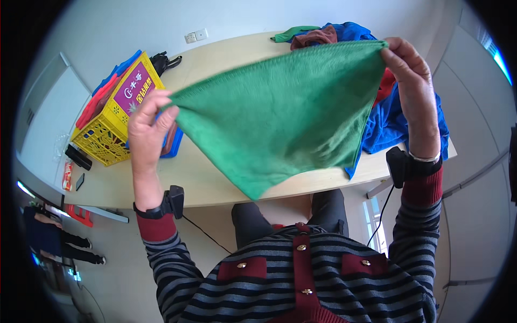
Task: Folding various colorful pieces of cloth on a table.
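Both grips are narrow pinches on a single green cloth (280, 107): we see the left hand (148, 126) holding its corner left of centre and the right hand (412, 67) its corner at upper right, thumb against fingers in each case. The cloth hangs spread between them across the middle of the frame, above the table (226, 54), its lowest corner overlapping the near edge. We judge the work to be partway along: this piece is stretched out but neither folded nor laid down. The crumpled blue cloth (396, 126) at right and the heap at upper right, with a brown cloth (318, 37) on it, seem to be left to handle; the red cloth (94, 102) in the yellow crate (110, 116) at left is perhaps already dealt with. Behind the crate we note a black bag (160, 63); on the table's left end, a red-and-white packet (67, 175). Beyond lie a pale wall (118, 27) with a socket (195, 36), white panels (474, 107) at right, and, at lower left, a red stool (79, 215) and another person (46, 231).
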Available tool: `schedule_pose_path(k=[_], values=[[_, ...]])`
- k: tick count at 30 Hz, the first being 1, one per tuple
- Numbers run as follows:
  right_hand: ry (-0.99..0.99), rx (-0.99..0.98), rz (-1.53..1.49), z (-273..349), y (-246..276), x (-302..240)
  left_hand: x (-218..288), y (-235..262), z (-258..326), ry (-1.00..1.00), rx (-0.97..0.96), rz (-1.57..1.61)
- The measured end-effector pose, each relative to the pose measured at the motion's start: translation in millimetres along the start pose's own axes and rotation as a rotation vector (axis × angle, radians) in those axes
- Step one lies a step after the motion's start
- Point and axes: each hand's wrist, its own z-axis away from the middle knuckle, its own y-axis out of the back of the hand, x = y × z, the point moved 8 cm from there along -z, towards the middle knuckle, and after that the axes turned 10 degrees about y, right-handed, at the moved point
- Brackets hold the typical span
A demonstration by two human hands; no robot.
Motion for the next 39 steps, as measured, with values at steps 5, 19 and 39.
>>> schedule_pose_path(k=[5,19,39], values=[[0.015,0.005,-0.027,0,17,2,27,-4,-17,0.000,-0.076,0.122],[-0.135,-0.134,0.043,-18,7,111,-55,-43,-82,0.227,-0.273,-0.131],[-0.067,-0.452,0.403,178,-53,149,-174,-95,110,0.202,-0.235,-0.429]])
